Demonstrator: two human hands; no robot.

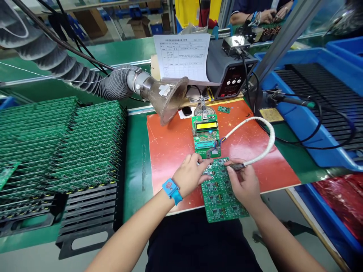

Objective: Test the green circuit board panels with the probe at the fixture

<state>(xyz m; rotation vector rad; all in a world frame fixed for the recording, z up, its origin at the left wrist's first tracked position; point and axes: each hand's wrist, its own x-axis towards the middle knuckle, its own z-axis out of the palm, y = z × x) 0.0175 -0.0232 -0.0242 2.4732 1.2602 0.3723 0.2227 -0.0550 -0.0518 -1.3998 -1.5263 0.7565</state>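
A green circuit panel (217,206) lies at the front edge of the red mat (170,162). My left hand (193,173), with a blue wrist strap (172,190), rests on the panel's upper left, fingers apart. My right hand (245,183) grips a dark probe connector (236,166) at the panel's upper right; its tip is hidden by the fingers. A white sleeved cable (269,141) loops from the connector to the programmer board (206,136), whose yellow display is lit. That board sits just beyond the panel.
Racks of green boards (93,143) stand at the left. A fume hose nozzle (170,98) hangs over the mat's back left. Behind are a soldering station (232,75) and a paper sheet (183,56). Blue trays (309,132) line the right; another person's hands (268,16) show at the back.
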